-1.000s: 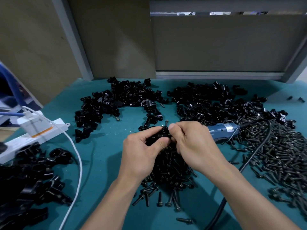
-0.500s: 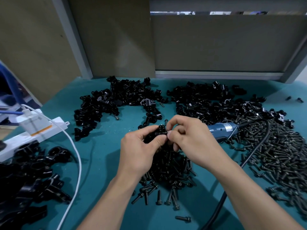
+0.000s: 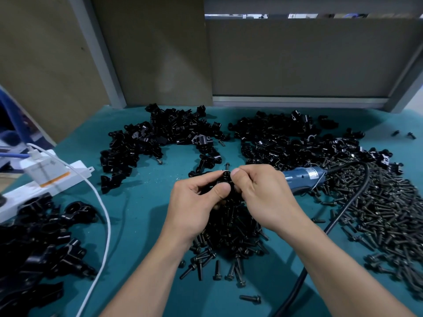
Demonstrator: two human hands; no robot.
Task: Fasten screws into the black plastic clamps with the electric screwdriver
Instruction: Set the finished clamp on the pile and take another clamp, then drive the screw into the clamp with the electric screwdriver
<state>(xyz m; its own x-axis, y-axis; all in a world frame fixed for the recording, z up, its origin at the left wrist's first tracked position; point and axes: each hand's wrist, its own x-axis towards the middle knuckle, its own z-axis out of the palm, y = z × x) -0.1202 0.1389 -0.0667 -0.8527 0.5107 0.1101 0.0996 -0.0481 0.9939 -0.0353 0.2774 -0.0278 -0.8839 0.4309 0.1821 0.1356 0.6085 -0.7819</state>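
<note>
Teal mat point(image 3: 142, 213) strewn with clamp piles point(image 3: 164, 133), screws point(image 3: 389, 213); brown wall panels point(image 3: 309, 58) behind

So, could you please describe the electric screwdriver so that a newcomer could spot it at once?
Find the teal mat, then the wide spread of screws on its right side. At that spread's left edge, just beyond the right hand, lies the electric screwdriver: the only blue body among black parts, with a thick black cable running from its end.

Both hands, left hand point(image 3: 194, 202) and right hand point(image 3: 263, 193), pinch one clamp point(image 3: 223, 177) (screwdriver point(image 3: 304, 178) lies beside).
</note>
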